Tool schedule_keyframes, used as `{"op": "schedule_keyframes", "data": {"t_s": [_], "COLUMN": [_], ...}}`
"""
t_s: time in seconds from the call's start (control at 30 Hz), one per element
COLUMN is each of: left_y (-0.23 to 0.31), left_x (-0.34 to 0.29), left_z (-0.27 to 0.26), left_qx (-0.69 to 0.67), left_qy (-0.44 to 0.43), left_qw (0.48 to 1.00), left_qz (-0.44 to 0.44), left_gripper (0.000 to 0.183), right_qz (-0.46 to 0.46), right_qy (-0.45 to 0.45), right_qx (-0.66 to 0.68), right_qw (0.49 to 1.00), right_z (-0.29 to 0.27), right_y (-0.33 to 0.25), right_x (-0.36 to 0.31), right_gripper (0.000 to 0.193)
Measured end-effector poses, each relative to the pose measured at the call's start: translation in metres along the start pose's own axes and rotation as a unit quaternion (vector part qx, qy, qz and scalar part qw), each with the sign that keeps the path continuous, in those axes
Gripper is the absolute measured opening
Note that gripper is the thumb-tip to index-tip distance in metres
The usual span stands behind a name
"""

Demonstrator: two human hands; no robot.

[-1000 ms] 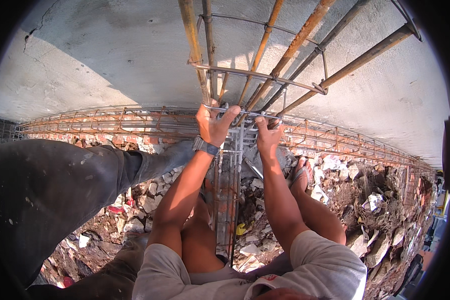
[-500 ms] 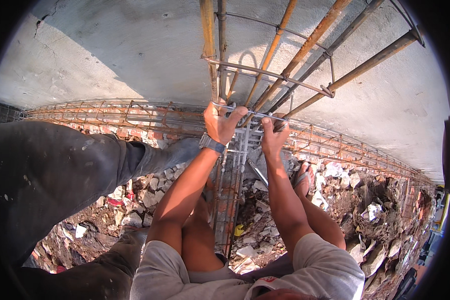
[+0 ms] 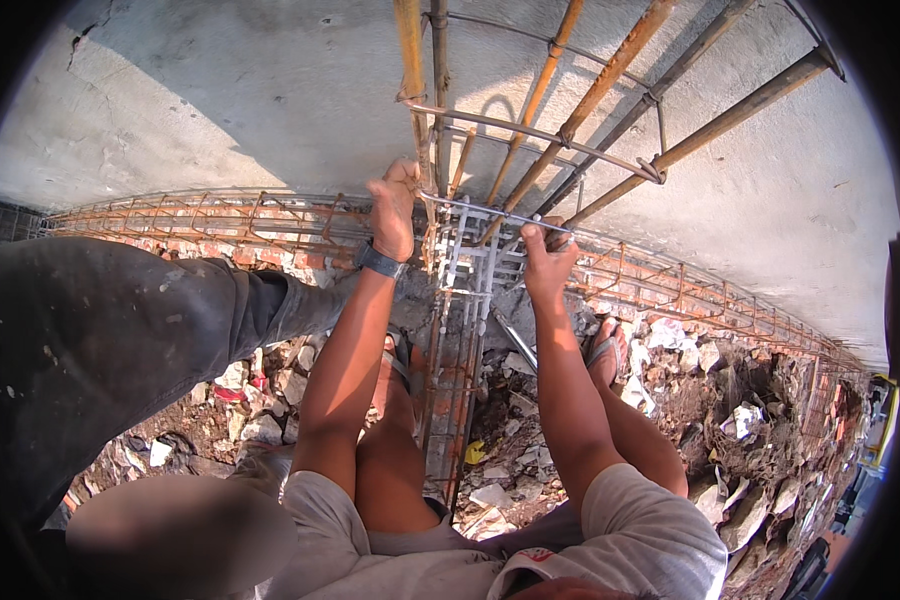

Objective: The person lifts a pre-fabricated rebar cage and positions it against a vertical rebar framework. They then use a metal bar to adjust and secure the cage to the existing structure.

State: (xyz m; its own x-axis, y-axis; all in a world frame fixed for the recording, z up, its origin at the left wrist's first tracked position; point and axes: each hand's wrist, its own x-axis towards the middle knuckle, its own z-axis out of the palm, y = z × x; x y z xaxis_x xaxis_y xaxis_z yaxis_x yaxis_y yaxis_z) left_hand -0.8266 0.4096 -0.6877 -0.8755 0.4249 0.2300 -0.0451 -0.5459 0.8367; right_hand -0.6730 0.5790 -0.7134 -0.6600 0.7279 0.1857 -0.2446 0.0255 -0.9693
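A thin grey steel stirrup (image 3: 490, 209) lies across the lower part of an upright cage of rusty rebar rods (image 3: 545, 165). My right hand (image 3: 549, 262) is closed on the stirrup's right end, thumb on the near side and fingers partly hidden. At the other end, my left hand (image 3: 393, 215), with a watch (image 3: 381, 261) on its wrist, is beside the leftmost rods. Its thumb stands apart from its fingers, and it does not grip the stirrup. Higher up, another stirrup (image 3: 530, 130) spans the rods. Grey-coated bars (image 3: 482, 260) cross beneath my hands.
A plastered wall (image 3: 300, 110) rises behind the cage. Low rebar cages run left (image 3: 220, 225) and right (image 3: 710, 295) along its foot. Rubble (image 3: 740, 400) covers the ground. A co-worker's dark trouser leg (image 3: 120, 340) fills the left; a blurred patch (image 3: 180, 535) is below.
My left hand has let go of the stirrup's left part and moved left and up, its thumb now spread. My right hand stays at the right end. A blurred patch has appeared at lower left.
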Motion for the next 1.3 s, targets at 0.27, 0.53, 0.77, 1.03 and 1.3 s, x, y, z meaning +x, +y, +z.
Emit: {"op": "schedule_keyframes", "data": {"t_s": [0.27, 0.53, 0.77, 1.03, 1.3], "left_y": [0.012, -0.019, -0.037, -0.036, -0.036], "left_x": [0.01, -0.004, -0.013, -0.019, -0.015], "left_z": [-0.02, -0.005, 0.004, 0.006, 0.006], "left_qx": [0.052, 0.041, -0.027, -0.021, 0.009], "left_qy": [0.095, 0.025, 0.002, 0.052, 0.065], "left_qw": [0.994, 0.997, 0.999, 0.995, 0.995], "left_qz": [0.005, -0.06, -0.032, -0.08, -0.074], "left_gripper": [0.078, 0.068, 0.07, 0.082, 0.08], "right_qz": [-0.019, -0.017, -0.03, -0.05, -0.045], "right_qy": [0.011, 0.008, 0.0, 0.013, 0.013], "right_qx": [-0.017, -0.021, -0.057, -0.04, -0.047], "right_qw": [1.0, 1.0, 0.998, 0.998, 0.998], "right_z": [-0.005, 0.0, -0.003, -0.003, 0.003], "right_y": [0.009, 0.001, 0.002, 0.011, 0.011], "right_x": [0.001, 0.001, 0.002, 0.003, 0.0], "right_gripper": [0.026, 0.027, 0.032, 0.041, 0.038]}}
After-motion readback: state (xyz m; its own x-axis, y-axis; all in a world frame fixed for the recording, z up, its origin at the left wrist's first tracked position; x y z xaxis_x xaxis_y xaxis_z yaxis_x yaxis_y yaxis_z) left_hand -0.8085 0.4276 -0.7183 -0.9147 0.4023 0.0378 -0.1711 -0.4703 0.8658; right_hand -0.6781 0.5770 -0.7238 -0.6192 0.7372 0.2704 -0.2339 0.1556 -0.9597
